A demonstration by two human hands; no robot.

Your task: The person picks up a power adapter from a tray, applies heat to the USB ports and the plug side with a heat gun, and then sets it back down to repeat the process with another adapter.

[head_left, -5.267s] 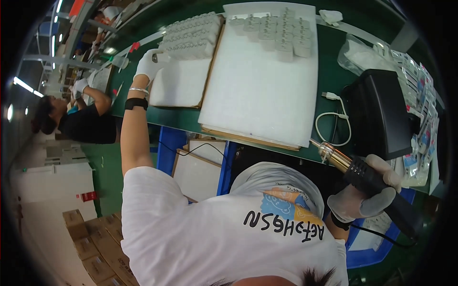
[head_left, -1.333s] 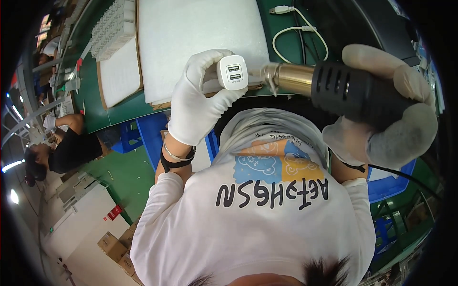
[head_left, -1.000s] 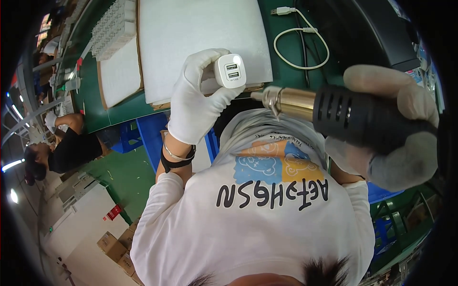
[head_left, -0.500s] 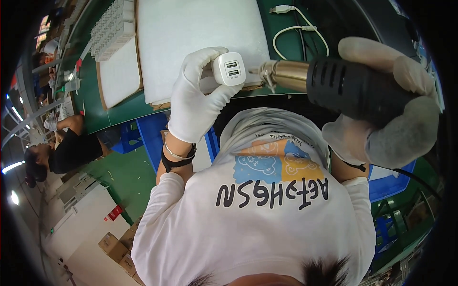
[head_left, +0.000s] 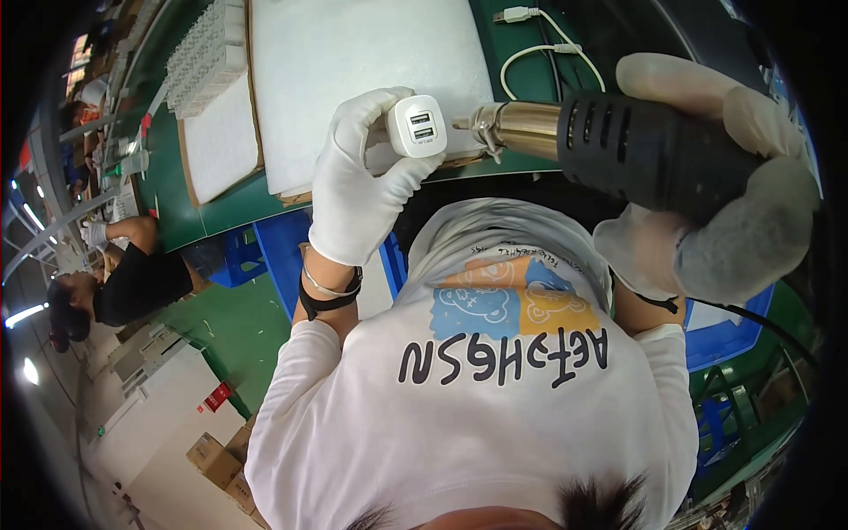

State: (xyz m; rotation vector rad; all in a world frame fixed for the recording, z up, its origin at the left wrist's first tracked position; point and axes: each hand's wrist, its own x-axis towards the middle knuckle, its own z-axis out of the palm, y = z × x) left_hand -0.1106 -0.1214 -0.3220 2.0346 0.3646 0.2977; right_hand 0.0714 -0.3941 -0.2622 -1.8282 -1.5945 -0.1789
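In a white glove, my left hand (head_left: 353, 181) pinches a small white USB charger (head_left: 408, 134) between thumb and fingers. The charger's face, with two USB ports, is turned up toward me. My right hand (head_left: 738, 221), gloved too, wraps round the black body of a heat gun (head_left: 632, 146). Its metal nozzle points left at the charger, with a small gap between them. Something thin and metallic, like wire, is bound round the nozzle's tip. Both hands are above the near edge of the green worktable (head_left: 221, 216).
A white foam sheet (head_left: 353, 44) covers much of the table ahead. To its left are stacked white pieces (head_left: 208, 62) in a tray. A white USB cable (head_left: 552, 44) lies at the back right. Blue bins (head_left: 278, 256) stand below; another person (head_left: 132, 287) is far left.
The heat gun has shifted slightly left and up, its nozzle rising a little beside the charger. The charger has moved slightly left, still in my left hand.
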